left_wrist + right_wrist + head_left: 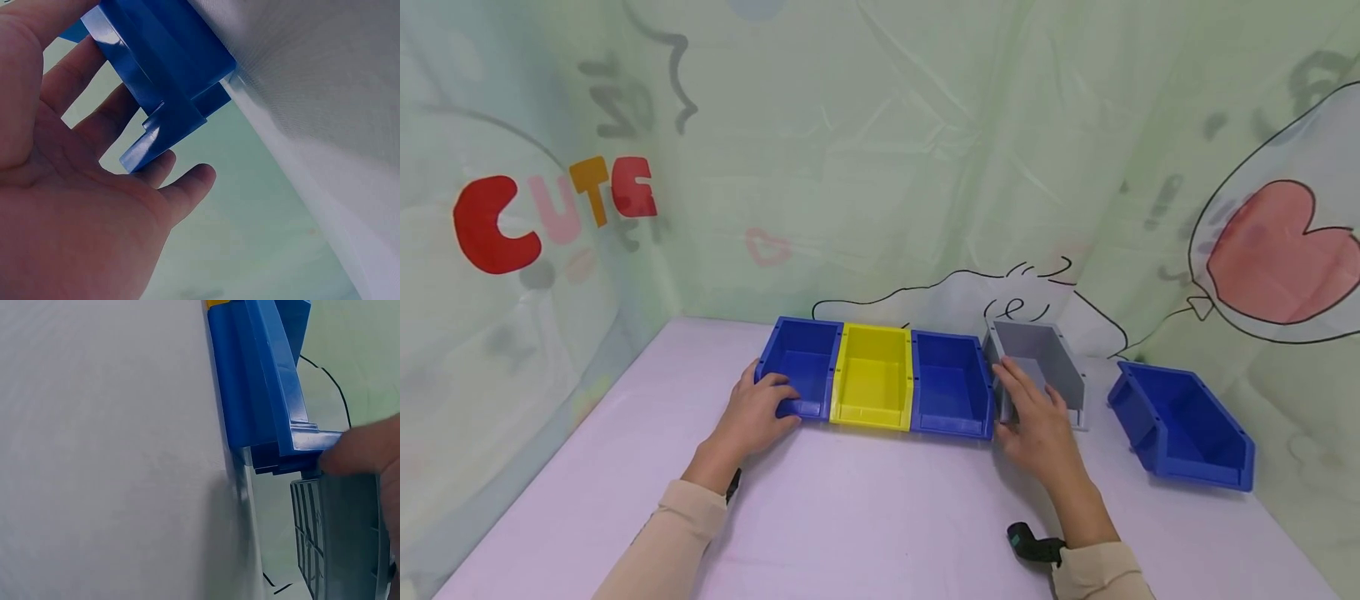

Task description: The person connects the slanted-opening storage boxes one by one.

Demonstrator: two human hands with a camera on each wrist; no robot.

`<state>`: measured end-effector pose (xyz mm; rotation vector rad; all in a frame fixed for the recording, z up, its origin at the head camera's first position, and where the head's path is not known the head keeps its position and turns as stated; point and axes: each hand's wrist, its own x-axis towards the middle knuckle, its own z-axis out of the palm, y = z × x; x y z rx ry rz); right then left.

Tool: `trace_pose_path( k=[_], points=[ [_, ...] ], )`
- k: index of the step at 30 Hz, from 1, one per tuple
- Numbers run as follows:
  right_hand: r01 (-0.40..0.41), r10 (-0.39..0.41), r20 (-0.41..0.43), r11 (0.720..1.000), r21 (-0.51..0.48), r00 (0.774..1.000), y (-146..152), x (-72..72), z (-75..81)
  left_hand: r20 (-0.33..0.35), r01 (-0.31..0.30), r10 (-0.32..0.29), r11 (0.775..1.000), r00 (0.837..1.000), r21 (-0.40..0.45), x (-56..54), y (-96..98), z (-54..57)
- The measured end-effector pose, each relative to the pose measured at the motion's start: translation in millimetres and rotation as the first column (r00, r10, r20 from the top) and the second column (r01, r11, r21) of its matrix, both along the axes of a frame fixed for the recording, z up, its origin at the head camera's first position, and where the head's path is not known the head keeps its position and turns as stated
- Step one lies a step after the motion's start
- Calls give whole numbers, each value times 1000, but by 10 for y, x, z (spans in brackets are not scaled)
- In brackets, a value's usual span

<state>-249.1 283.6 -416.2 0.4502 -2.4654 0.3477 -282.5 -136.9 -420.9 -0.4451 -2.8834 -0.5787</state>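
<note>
A left blue bin [805, 367], a yellow bin [872, 379] and a second blue bin [951, 383] stand side by side in a row. My left hand [763, 412] holds the left bin at its front left corner, its thumb at the front and its fingers spread along the side wall. My right hand [1037, 429] grips the left wall of a grey bin [1071, 367] at the row's right end. In the right wrist view, the thumb touches the blue bin's [294, 434] corner, and the grey bin's ribbed underside [309, 537] shows off the table.
Another blue bin [1187, 425] stands angled at the right, apart from the row. The white table [880, 517] ends at a printed curtain [880, 167] behind the bins. A black wrist device [1033, 546] sits by the right sleeve.
</note>
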Motion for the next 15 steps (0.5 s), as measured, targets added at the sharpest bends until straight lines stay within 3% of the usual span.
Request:
trace_pose_path(
  k=[10,15],
  points=[
    [75,-85,106,992,101,991,-38,34,12,4,-2,2,1000,1000,5,17,13,15],
    [104,-124,119,982,160,985,-66,30,22,11,-11,11,1000,1000,2,30,21,24]
  ],
)
